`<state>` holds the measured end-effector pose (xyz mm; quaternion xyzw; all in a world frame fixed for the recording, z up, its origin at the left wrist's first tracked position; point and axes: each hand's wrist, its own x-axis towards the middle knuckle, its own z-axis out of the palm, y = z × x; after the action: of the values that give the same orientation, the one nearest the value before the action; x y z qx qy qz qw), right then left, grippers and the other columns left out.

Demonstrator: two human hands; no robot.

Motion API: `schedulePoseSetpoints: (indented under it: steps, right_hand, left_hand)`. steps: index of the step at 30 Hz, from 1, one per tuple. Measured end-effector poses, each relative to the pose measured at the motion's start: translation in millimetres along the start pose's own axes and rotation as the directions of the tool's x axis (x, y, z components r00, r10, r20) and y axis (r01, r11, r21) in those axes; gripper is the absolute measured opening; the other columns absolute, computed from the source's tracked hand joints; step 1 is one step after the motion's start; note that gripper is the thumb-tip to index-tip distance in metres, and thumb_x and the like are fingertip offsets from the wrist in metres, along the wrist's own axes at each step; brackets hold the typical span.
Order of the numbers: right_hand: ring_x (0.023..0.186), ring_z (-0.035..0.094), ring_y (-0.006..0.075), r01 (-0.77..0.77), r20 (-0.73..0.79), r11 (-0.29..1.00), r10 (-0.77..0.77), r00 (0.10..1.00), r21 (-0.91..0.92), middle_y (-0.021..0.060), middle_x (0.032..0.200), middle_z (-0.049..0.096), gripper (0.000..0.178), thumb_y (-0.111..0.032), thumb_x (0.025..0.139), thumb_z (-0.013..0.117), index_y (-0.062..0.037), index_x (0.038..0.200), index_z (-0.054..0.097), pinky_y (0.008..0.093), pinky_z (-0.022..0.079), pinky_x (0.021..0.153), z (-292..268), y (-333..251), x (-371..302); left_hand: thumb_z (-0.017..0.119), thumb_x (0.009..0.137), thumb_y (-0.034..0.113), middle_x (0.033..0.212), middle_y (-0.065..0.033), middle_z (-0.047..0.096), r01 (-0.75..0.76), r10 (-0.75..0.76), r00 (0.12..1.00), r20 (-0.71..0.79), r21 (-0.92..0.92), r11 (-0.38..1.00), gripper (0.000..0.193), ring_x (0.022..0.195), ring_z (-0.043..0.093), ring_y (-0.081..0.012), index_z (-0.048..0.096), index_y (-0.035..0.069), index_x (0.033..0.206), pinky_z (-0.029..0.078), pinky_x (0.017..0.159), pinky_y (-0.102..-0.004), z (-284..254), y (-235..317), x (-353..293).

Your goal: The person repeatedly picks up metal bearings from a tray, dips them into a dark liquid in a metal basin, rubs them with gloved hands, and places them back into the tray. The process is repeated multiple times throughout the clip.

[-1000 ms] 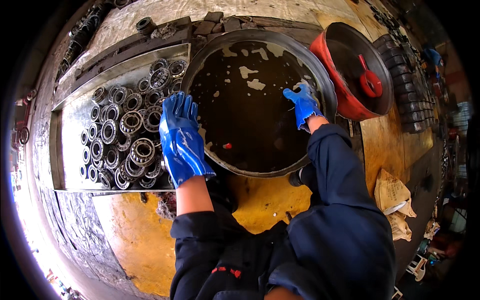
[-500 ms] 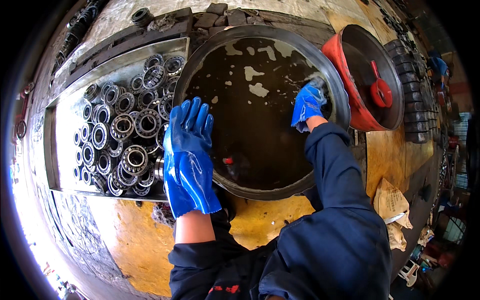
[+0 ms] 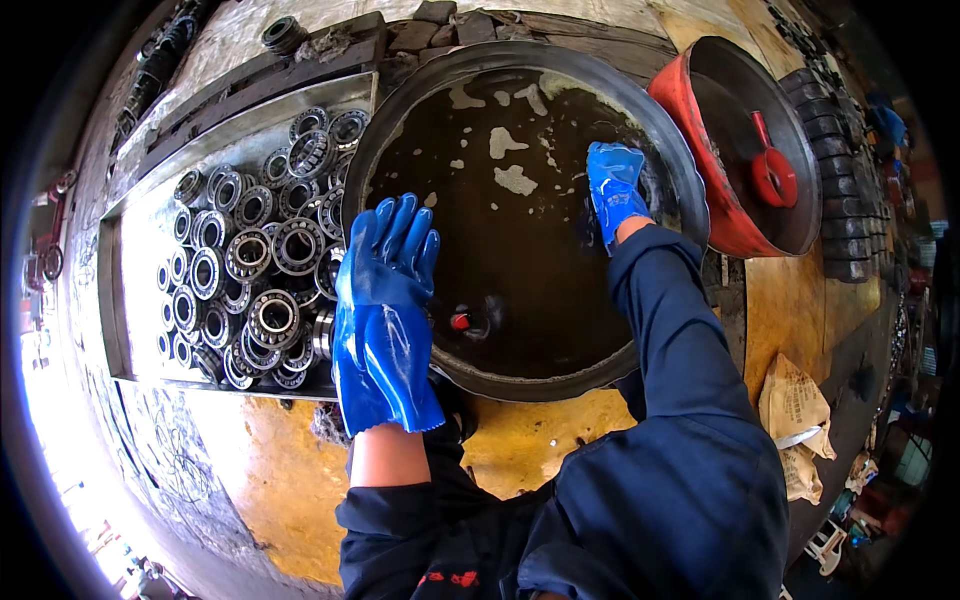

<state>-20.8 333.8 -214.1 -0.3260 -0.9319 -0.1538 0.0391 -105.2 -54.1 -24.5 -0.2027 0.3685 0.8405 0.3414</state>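
Observation:
A wide round metal basin point(image 3: 440, 80) of dark brown liquid lies in front of me, pale patches of foam floating on it. My left hand point(image 3: 388, 285), in a blue rubber glove, is held at the basin's left rim with fingers stretched out and nothing in it. Inside the basin, toward the right wall, my right hand point(image 3: 617, 180) wears a matching glove. Its fingers are curled closed at the liquid; whatever they may hold is hidden. A small red object point(image 3: 460, 321) shows in the liquid near the left glove.
Left of the basin, a metal tray point(image 3: 115, 300) holds many roller bearings point(image 3: 272, 318) in a heap. To the right stands a red drum point(image 3: 690, 150) with a red ladle-like tool point(image 3: 771, 178) inside. Beyond it are stacked dark blocks point(image 3: 845, 200); paper bags point(image 3: 795, 405) lie nearer.
My right hand has shifted slightly up and left in the basin, and the grey blur at its fingertips is gone. The left hand stays nearly still. The view has tilted a little.

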Motion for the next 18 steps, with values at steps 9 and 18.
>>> schedulePoseSetpoints:
  steps: [9,18]
  right_hand:
    - [0.094,0.072,0.0378,0.042,0.374,0.981,-0.112,0.921,0.191,0.0186,0.100,0.074,0.040,-0.039,0.079,0.075,-0.0078,0.104,0.074,0.0507,0.056,0.081,-106.7,-12.7,-54.1]
    - [0.087,0.069,0.0264,-0.398,0.530,0.395,-0.320,0.785,0.828,0.0149,0.093,0.074,0.048,-0.050,0.083,0.074,-0.0061,0.103,0.074,0.0410,0.051,0.079,-138.3,-2.0,-148.5]
  left_hand:
    - [0.053,0.105,0.033,0.148,-0.0188,0.052,-0.099,0.102,0.986,0.132,-0.025,0.995,0.052,0.133,0.054,-0.0357,0.044,0.001,0.145,0.048,0.109,-0.0457,-8.8,0.3,-8.6]
    - [0.055,0.104,0.028,0.145,-0.0271,0.050,-0.256,0.319,0.890,0.326,-0.221,0.941,0.046,0.128,0.055,-0.0439,0.044,0.000,0.140,0.049,0.106,-0.0540,-24.7,6.4,-9.3]
